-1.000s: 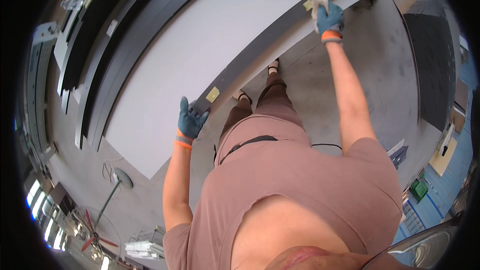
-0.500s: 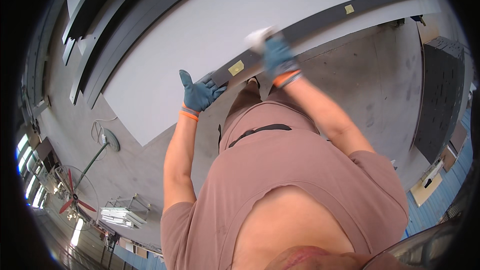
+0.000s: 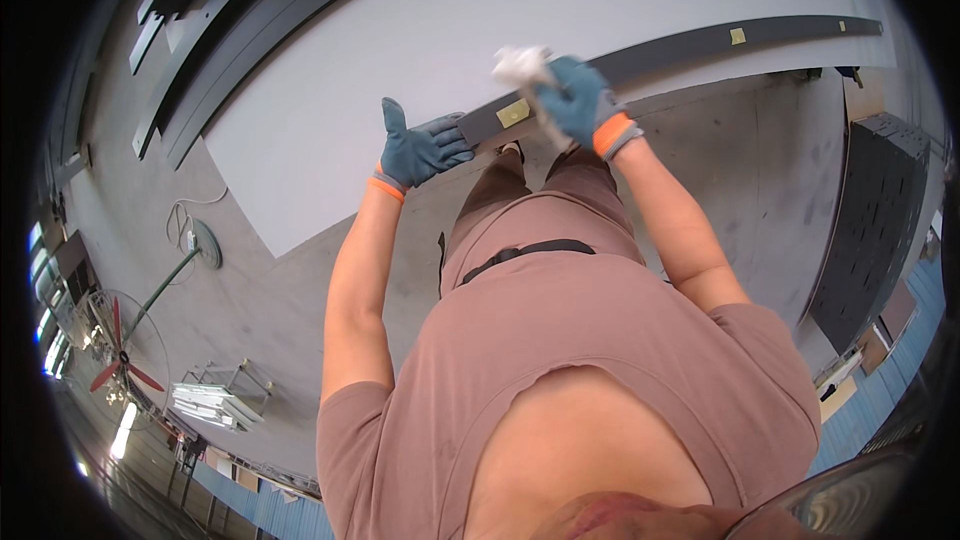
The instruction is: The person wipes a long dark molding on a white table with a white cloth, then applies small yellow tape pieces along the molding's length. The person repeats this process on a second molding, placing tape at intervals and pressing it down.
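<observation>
A long dark grey strip (image 3: pixel 660 57) lies along the near edge of a pale board (image 3: pixel 330 130), with yellow tape patches on its upper face. My left hand (image 3: pixel 425 150), in a blue-grey glove with an orange cuff, is at the strip's left end. Its fingers are stretched flat against that end and the thumb points up. In my right hand (image 3: pixel 580 105), gloved alike, is a crumpled white cloth (image 3: pixel 522 66). The cloth is over the strip beside the leftmost yellow tape patch (image 3: pixel 513 113), and part of the strip is hidden behind this hand.
More long dark profiles (image 3: pixel 270 50) lie at the far left of the board. To the right stands a stack of dark perforated panels (image 3: pixel 868 225). A floor fan (image 3: pixel 123 360) with red blades and a green round-based stand (image 3: pixel 205 245) are at the left.
My right hand and the cloth have come closer to the strip's left tape patch. The strip and my left hand appear farther right and higher, while the view itself has shifted.
</observation>
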Demonstrator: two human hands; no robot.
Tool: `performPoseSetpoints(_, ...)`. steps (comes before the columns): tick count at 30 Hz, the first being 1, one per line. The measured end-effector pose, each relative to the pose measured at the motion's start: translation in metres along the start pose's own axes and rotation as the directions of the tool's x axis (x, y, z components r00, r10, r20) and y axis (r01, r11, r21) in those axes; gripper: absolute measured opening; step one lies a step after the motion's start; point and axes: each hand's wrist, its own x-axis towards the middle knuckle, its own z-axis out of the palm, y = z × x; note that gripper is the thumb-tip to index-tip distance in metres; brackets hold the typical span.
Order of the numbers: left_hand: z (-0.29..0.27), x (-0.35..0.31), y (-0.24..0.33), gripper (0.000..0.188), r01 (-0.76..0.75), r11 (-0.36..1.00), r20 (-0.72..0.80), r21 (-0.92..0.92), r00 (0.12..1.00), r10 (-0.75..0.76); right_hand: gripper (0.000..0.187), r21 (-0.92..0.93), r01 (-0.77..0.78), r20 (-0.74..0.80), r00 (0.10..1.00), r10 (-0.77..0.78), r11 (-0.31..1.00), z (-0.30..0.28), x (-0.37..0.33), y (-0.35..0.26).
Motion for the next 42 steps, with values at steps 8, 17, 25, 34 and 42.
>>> performPoseSetpoints(8, -0.013, -0.001, -0.005, 0.147, 0.007, 0.998, 0.152, -0.059, 0.988, 0.002, 0.019, -0.035, 0.293, 0.602, 0.770, -0.214, 0.955, 0.122, -0.013, -0.056)
performPoseSetpoints(17, 0.050, 0.018, -0.017, 0.048, -0.037, 0.938, -0.413, 0.344, 0.892, 0.186, 0.027, -0.109, 0.152, -0.049, 0.986, -0.158, 0.982, 0.064, -0.037, -0.022)
performPoseSetpoints(25, 0.041, 0.025, -0.037, 0.037, -0.062, 0.857, -0.538, 0.512, 0.754, 0.376, 0.031, -0.628, -0.150, -0.436, 0.880, -0.186, 0.764, -0.037, 0.007, 0.069)
performPoseSetpoints(34, 0.027, 0.034, -0.042, 0.039, -0.090, 0.837, -0.549, 0.540, 0.716, 0.431, 0.024, -0.669, -0.043, -0.209, 0.969, -0.133, 0.742, -0.035, 0.009, 0.062)
performPoseSetpoints(42, 0.019, 0.038, -0.048, 0.032, -0.115, 0.806, -0.475, 0.581, 0.756, 0.450, 0.021, -0.311, 0.239, 0.098, 0.971, -0.219, 0.920, 0.070, -0.035, 0.023)
